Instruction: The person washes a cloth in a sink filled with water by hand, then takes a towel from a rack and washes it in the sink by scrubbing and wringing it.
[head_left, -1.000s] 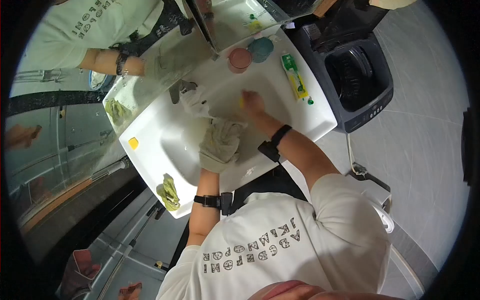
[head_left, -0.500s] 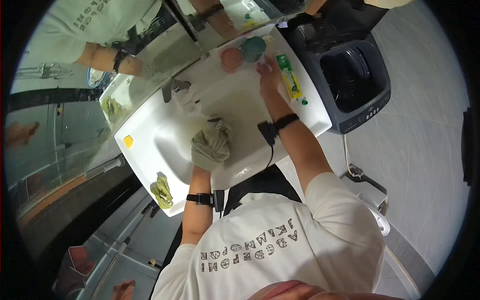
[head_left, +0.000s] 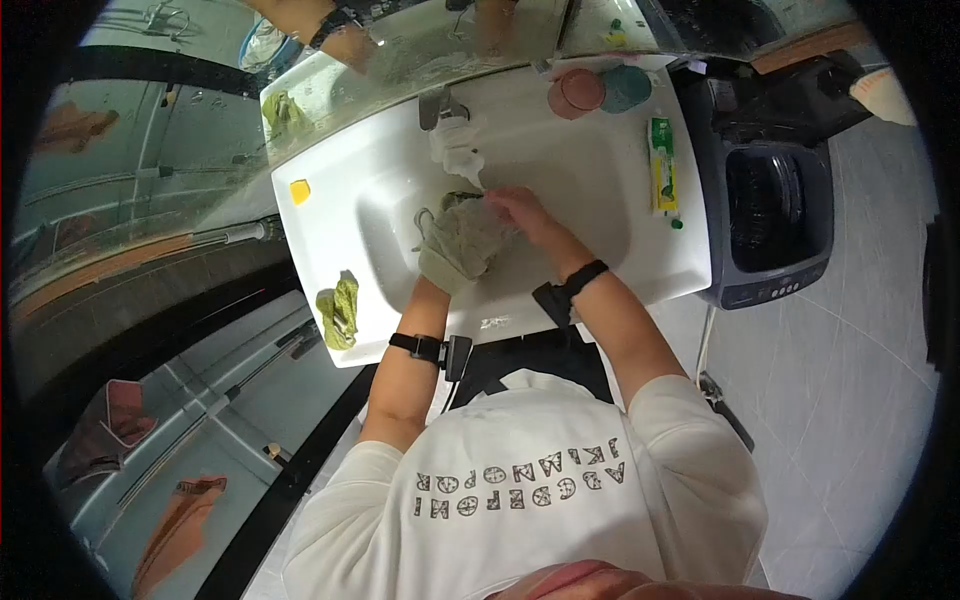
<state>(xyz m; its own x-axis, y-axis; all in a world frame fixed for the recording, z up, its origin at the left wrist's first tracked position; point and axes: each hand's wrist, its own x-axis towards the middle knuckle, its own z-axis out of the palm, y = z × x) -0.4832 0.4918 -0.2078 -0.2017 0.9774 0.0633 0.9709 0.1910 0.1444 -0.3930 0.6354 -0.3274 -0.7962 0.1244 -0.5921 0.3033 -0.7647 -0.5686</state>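
A pale grey-green cloth [head_left: 465, 240] covers my left hand over the basin of the white sink [head_left: 385, 325], so its fingers are hidden. My right hand [head_left: 518, 208] touches the upper right side of the cloth, fingers bent together; what they pinch, if anything, is too small to tell. Just above both hands is the metal faucet [head_left: 442, 108], with a whitish, crumpled wet-looking thing [head_left: 456, 150] below it. Black bands with small boxes are strapped on both wrists.
Pink cup [head_left: 575, 93] and teal cup [head_left: 625, 89] stand at the back rim. A green-yellow tube [head_left: 662, 168] lies right, a yellow piece [head_left: 300, 192] and green cloth [head_left: 338, 312] left. An open black washing machine [head_left: 775, 215] adjoins the sink's right side.
My right hand has come back from beside the tube and cups to the cloth. My left hand stays inside the cloth. The camera view has shifted and turned.
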